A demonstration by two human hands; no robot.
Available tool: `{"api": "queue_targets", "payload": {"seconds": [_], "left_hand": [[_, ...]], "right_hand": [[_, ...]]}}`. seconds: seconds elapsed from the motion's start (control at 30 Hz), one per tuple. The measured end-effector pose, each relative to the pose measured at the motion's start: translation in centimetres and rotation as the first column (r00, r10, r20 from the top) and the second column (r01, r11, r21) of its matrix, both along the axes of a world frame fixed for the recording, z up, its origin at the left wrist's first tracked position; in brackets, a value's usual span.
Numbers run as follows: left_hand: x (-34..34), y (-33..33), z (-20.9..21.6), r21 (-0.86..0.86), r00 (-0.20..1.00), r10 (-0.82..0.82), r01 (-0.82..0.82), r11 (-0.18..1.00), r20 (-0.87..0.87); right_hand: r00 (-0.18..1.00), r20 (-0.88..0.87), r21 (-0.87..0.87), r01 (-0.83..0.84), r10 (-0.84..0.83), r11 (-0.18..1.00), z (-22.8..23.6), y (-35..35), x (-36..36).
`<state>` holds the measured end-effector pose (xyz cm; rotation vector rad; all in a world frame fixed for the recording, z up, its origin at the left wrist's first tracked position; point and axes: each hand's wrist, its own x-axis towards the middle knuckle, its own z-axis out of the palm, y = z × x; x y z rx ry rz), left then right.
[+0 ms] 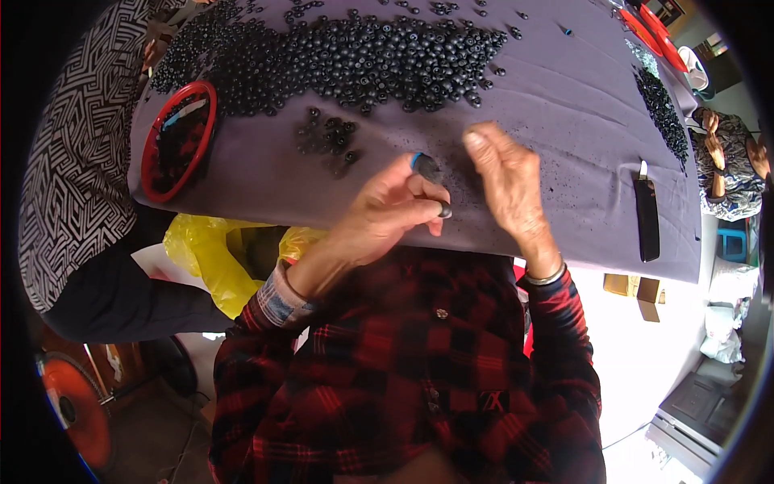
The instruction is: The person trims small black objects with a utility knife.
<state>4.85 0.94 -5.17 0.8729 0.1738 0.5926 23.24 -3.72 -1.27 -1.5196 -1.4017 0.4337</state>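
My left hand [391, 206] is over the near edge of the cloth-covered table, its fingers bent in a pinch. Between thumb and fingers it grips a small dark bead-like piece [445, 210]. A dark cover with a blue band [426, 167] sits on one of its fingers. Just to the right, my right hand [509, 184] is raised with its fingers curled together; whatever may be in them is hidden. Beyond both hands spreads a big heap of dark round bead-like pieces [379, 60]. A smaller cluster of the same pieces [329, 139] lies left of my left hand.
A red-rimmed basket [208, 121] stands at the table's left edge. On the right of the purple cloth [580, 153] lies a black-handled tool with a pale tip [647, 214]. More dark pieces [663, 113] lie at far right. Other people are at left and right; a yellow bag [205, 258] hangs below.
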Motion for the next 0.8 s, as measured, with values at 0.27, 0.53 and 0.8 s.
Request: {"api": "queue_targets", "payload": {"seconds": [0.27,0.53,0.8], "left_hand": [[0.1,0.9,-0.6,-0.123,0.978,0.038,-0.064,0.990,-0.205],[-0.4,1.8,0.0,-0.233,0.984,-0.088,0.051,0.971,-0.152],[-5.0,5.8,1.1,0.841,0.607,0.728,-0.176,0.512,-0.317]], "right_hand": [[0.964,0.005,-0.256,-0.256,0.266,0.932,1.2,-1.5,-0.1],[0.840,-0.416,-0.185,-0.452,0.347,0.873,0.7,-0.7,-1.5],[0.928,0.265,-0.306,-0.176,0.262,0.935,1.3,6.0,0.1]]}}
